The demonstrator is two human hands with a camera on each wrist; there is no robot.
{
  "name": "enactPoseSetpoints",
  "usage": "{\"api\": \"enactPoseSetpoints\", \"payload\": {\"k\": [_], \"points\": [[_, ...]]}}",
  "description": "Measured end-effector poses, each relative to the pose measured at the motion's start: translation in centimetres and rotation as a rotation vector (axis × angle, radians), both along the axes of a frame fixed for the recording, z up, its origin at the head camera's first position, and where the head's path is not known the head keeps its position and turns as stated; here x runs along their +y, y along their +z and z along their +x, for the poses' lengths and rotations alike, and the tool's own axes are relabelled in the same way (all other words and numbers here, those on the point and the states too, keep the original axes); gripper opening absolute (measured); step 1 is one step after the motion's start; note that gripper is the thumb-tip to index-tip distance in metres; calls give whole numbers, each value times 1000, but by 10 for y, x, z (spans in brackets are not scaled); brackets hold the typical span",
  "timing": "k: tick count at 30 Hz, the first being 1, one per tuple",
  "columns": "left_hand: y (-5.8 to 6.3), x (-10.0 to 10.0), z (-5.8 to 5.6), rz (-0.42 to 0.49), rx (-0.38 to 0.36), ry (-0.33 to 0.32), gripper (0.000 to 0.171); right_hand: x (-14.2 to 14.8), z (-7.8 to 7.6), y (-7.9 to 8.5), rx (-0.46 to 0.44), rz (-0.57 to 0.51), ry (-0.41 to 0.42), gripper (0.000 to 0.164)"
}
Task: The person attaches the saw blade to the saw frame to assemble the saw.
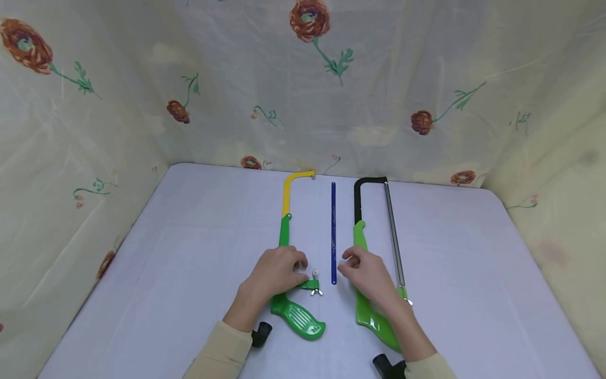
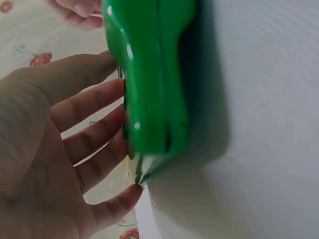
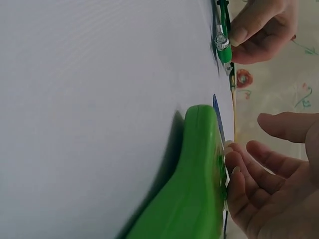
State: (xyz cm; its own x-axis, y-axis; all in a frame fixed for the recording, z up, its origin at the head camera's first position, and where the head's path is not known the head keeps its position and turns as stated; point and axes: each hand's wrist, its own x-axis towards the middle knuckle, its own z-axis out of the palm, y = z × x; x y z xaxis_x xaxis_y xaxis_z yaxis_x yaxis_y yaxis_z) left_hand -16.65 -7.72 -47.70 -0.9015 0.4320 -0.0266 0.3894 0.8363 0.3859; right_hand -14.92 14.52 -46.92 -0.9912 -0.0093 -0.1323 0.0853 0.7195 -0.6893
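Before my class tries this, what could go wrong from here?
The loose blue hacksaw blade lies close to the right hand; its edge might nick skin. The right forearm crosses over the black-and-green hacksaw and could nudge it. The wing nut near the left hand could get bumped.

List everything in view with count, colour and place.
Bladeless hacksaw: one, green and yellow, left of centre
Loose blade: one, blue, between the saws
Bladed hacksaw: one, green and black, right of centre
Fitted blade: one, grey, in that saw
Wing nut: one clearly visible, silver, on the bladeless saw's bracket
Table: one, white-covered, under the saws
Flowered sheeting: count unclear, pale, around the table
Wrist devices: two, black, low in head view
Sleeves: two, beige, bottom of head view
Left hand: one, bare, fingers at the bladeless hacksaw
Right hand: one, bare, above the bladed hacksaw
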Motion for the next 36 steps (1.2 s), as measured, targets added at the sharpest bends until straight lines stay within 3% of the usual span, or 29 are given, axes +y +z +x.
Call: {"api": "enactPoseSetpoints", "payload": {"k": [8, 16, 24, 31, 36], "points": [[4, 4, 1, 1, -77, 22, 27, -9, -8, 1, -22, 71, -20, 31], [6, 4, -1, -19, -127, -18, 26, -16, -16, -6, -6, 161, -3, 32], [10, 4, -3, -34, -161, -38, 22, -25, -17, -8, 4, 281, 22, 19], [10, 4, -1, -60, -142, -59, 22, -29, -19, -6, -8, 307, -9, 5], [9, 6, -2, -72, -119, -71, 23, -30, -21, -6, -21, 319, -25, 10]]}}
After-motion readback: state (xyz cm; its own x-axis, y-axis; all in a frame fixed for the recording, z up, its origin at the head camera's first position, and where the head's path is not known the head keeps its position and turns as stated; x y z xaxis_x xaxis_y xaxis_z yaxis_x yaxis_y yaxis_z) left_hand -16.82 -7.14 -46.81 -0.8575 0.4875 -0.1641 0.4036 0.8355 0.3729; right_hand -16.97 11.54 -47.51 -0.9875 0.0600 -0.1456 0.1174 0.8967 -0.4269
